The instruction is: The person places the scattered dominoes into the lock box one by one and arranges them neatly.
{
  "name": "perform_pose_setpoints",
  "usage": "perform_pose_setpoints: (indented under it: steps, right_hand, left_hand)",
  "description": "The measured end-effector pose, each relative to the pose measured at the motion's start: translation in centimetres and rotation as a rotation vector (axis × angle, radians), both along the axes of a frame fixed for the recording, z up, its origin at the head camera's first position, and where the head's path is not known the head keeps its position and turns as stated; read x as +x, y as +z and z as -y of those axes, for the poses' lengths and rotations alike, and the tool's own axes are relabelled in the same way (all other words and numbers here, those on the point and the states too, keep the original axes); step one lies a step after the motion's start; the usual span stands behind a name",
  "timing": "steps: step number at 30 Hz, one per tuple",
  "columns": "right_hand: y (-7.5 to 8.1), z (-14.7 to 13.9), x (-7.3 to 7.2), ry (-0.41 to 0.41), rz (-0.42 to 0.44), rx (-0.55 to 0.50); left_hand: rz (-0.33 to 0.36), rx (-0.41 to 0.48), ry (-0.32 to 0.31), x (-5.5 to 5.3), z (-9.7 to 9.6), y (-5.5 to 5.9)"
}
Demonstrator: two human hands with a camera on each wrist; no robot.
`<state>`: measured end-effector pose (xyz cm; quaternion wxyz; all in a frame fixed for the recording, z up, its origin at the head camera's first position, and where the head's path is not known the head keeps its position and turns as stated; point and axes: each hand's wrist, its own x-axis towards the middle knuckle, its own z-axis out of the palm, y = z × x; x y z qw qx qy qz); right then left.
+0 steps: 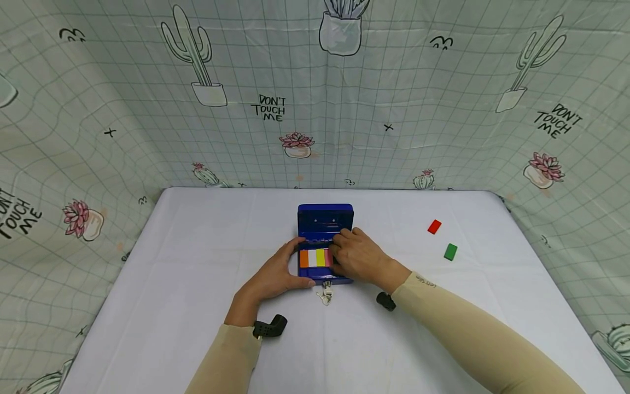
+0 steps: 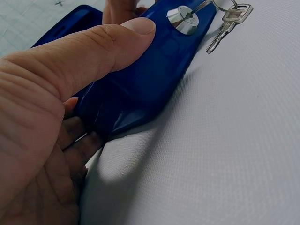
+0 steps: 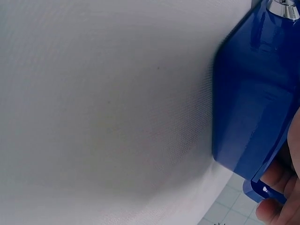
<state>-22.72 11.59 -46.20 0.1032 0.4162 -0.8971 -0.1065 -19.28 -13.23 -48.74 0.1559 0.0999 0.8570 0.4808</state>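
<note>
A small blue metal cash box (image 1: pixel 325 276) stands on the table with its lid raised at the back. Inside it, orange, white and yellow blocks (image 1: pixel 312 258) sit side by side, with a pink block (image 1: pixel 328 257) at the right end of the row. My left hand (image 1: pixel 278 273) grips the box's left end, thumb along the front by the silver lock (image 2: pixel 183 20). Over the right end reaches my right hand (image 1: pixel 356 254), fingers curled down into the box at the pink block. That hand hides the box's right part and its own fingertips.
Two keys (image 1: pixel 325 296) hang on a ring from the lock. To the right lie a red block (image 1: pixel 435 226) and a green block (image 1: pixel 450 251) on the white tablecloth (image 1: pixel 221 235). A patterned curtain (image 1: pixel 344 109) encloses the table's back and sides.
</note>
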Motion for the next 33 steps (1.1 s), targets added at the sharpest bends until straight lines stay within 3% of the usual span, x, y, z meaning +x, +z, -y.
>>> perform_pose_setpoints:
  steps: [17, 33]
  right_hand:
    - [0.1, -0.4, 0.1, 0.002, -0.033, -0.037]
    - [0.8, -3.8, 0.2, 0.033, -0.070, -0.196]
  left_hand:
    - [-0.001, -0.006, -0.005, 0.1, 0.0, 0.0]
    - [0.005, -0.025, 0.012, 0.1, -0.1, 0.0]
